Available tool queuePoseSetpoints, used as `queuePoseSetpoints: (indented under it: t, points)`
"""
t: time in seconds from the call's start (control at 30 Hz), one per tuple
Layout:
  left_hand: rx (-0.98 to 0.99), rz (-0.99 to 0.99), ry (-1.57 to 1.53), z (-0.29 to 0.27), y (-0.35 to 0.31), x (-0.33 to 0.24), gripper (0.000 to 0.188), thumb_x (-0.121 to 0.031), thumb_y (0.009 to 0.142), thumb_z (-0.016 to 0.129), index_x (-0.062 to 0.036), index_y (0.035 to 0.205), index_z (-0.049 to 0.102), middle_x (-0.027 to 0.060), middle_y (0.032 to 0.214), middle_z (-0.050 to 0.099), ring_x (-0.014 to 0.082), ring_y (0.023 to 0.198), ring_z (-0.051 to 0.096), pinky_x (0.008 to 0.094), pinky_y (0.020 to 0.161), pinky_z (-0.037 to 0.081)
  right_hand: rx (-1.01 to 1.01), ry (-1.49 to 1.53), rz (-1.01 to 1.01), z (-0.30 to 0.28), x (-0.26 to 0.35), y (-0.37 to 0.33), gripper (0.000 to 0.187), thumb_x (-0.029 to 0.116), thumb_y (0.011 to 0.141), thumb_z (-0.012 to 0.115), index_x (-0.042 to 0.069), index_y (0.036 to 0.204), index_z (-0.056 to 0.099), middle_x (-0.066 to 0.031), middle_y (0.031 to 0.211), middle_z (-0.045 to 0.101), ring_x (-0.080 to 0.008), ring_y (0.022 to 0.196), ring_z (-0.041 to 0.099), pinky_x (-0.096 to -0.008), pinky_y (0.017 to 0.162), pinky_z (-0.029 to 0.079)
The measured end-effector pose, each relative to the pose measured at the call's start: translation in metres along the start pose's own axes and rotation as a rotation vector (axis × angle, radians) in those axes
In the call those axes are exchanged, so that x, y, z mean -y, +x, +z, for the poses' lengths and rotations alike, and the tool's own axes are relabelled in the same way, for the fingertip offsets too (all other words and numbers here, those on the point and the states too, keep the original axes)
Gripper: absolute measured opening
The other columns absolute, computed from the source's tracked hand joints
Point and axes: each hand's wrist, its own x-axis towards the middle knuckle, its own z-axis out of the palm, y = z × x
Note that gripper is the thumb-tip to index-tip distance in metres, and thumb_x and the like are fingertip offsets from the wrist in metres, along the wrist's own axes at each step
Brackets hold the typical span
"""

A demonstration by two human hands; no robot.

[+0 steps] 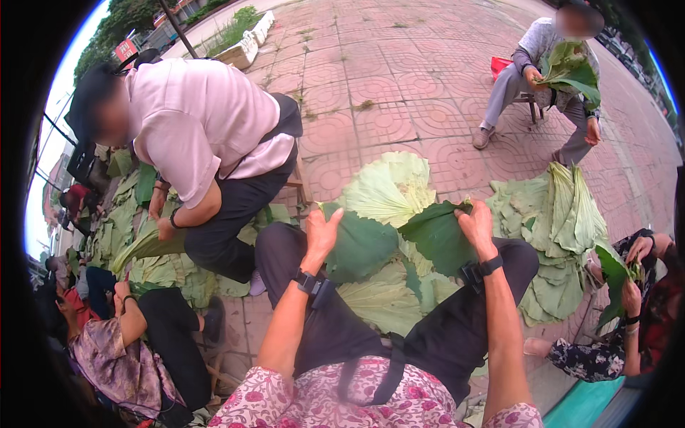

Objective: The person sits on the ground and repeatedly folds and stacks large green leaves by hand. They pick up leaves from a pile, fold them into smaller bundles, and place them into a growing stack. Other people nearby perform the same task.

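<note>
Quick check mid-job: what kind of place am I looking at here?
Likely an outdoor paved yard or street where people sort big leaves. Signs: patterned red brick paving, leaf piles on the ground, seated people folding them. Both hands, left hand and right hand, grip a dark green leaf.

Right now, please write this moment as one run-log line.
left hand: grips large dark green leaf | right hand: grips same leaf's folded half | below: pile of pale green leaves | ground: red brick paving
</note>
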Motion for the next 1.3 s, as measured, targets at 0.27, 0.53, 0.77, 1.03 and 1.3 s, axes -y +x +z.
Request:
queuePoseSetpoints:
  t: [0.27, 0.53, 0.77, 1.03, 1.3]
  points:
    - [-0.009, 0.1, -0.045, 0.002, 0.003, -0.003, 0.036, -0.025, 0.089, 0.075, 0.0039, 0.073, 0.061, 0.0068, 0.059, 0.055, 0.0151, 0.055, 0.049, 0.0374, 0.056, 0.045, 0.008, -0.073, -0.015, -0.003, 0.0, 0.001, 0.026, 0.021, 0.082, 0.07, 0.007, 0.103, 0.074, -0.0242, 0.091, 0.072, -0.044, 0.092, 0.068, -0.0509, 0.079, 0.053]
    - [-0.126, 0.131, -0.006, 0.007, 0.008, 0.017, 0.044, -0.027, 0.089, 0.076, 0.0054, 0.067, 0.055, 0.0123, 0.055, 0.051, 0.0182, 0.051, 0.045, 0.0407, 0.052, 0.042, -0.137, -0.021, 0.043, -0.013, -0.004, 0.006, 0.028, 0.024, 0.082, 0.07, 0.006, 0.103, 0.074, -0.0252, 0.092, 0.071, -0.0451, 0.092, 0.068, -0.051, 0.081, 0.052]
    - [-0.353, 0.026, 0.141, -0.01, 0.004, 0.004, 0.059, -0.043, 0.09, 0.072, 0.0068, 0.066, 0.052, 0.0303, 0.064, 0.055, 0.0479, 0.062, 0.059, 0.0512, 0.059, 0.047, -0.51, 0.108, 0.087, -0.055, -0.072, 0.014, 0.028, 0.01, 0.086, 0.069, -0.007, 0.109, 0.07, -0.0228, 0.1, 0.074, -0.0348, 0.089, 0.07, -0.0432, 0.083, 0.051]
    - [-0.252, -0.031, 0.093, -0.008, -0.007, 0.016, 0.048, -0.038, 0.096, 0.065, 0.0046, 0.076, 0.056, 0.0289, 0.075, 0.062, 0.0484, 0.077, 0.062, 0.0552, 0.07, 0.048, -0.4, -0.175, -0.097, -0.031, -0.126, 0.031, 0.036, 0.015, 0.086, 0.067, -0.004, 0.117, 0.067, -0.0234, 0.097, 0.073, -0.0415, 0.088, 0.068, -0.0465, 0.081, 0.052]
    - [-0.2, -0.107, 0.002, -0.023, -0.003, 0.004, 0.034, -0.029, 0.095, 0.062, 0.0044, 0.091, 0.063, 0.0278, 0.083, 0.067, 0.0479, 0.083, 0.066, 0.0557, 0.074, 0.051, -0.218, -0.198, -0.155, -0.013, -0.058, 0.029, 0.037, 0.017, 0.087, 0.067, -0.003, 0.118, 0.066, -0.0233, 0.1, 0.072, -0.0403, 0.091, 0.067, -0.046, 0.083, 0.051]
